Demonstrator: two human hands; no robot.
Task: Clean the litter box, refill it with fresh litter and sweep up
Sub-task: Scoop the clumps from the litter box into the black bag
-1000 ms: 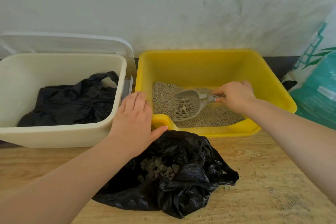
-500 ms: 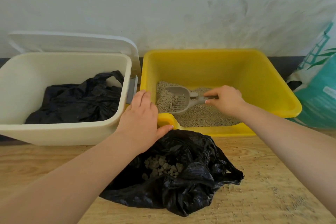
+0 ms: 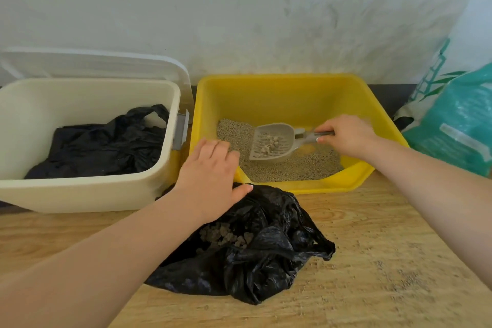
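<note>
A yellow litter box stands against the wall with a thin layer of grey litter in it. My right hand grips the handle of a grey slotted scoop, which is held above the litter with a few clumps in its bowl. My left hand rests with straight fingers on the box's front left corner, its thumb on the black bag's edge. That black plastic bag lies on the floor in front of the box, with several clumps inside.
A cream bin with a black liner stands left of the box, its white lid leaning on the wall. A teal and white litter bag leans at the right. The wooden floor has scattered grains at right.
The scoop went back down into the litter at the box's left and now is lifted again with fewer clumps. My left hand stays on the box corner.
</note>
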